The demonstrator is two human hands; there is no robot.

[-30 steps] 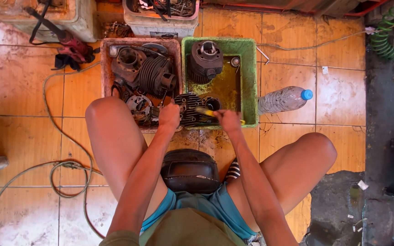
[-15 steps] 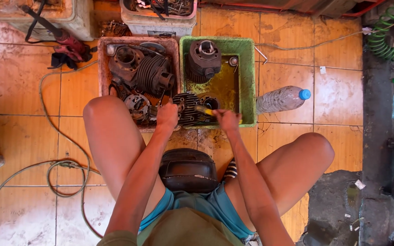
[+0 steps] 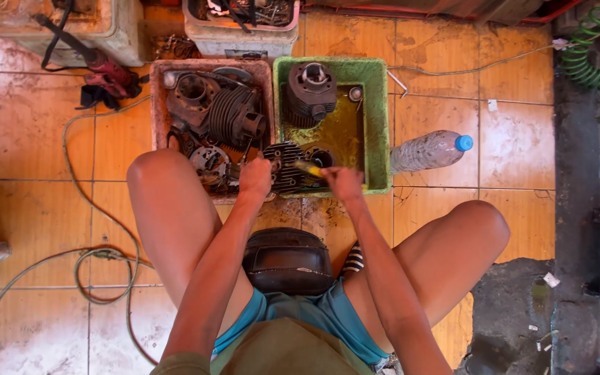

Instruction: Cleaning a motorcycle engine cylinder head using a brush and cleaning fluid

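Floor: orange tiles [image 3: 36,139], worn and stained, with a darker rough patch at the right edge.
Seat: the person squats over a low black stool [image 3: 287,260], knees spread to either side.
Left hand [image 3: 255,179]: closed around the near edge of a finned engine part [image 3: 285,167], steadying it where the two tubs meet.
Right hand [image 3: 344,183]: wrapped around a yellow-handled brush [image 3: 308,169], whose tip lies against the finned part.
Finned engine part: dark metal, lying at the near left corner of the green tub, just beside the red tub.
Green tub [image 3: 378,125]: square, holding murky yellowish liquid; a dark engine cylinder [image 3: 312,90] stands at its far end.
Red tub [image 3: 157,104]: to the left of the green one and touching it, full of dirty engine parts, one a ribbed cylinder [image 3: 234,118].
Bottle [image 3: 430,151]: clear plastic with a blue cap, lying on its side just right of the green tub.
Hose [image 3: 98,257]: pale, looping across the tiles on the left.
Far edge: two pale crates [image 3: 241,38] of tools and a red-handled tool [image 3: 109,73].
Right corner: a green coiled hose [image 3: 588,48].
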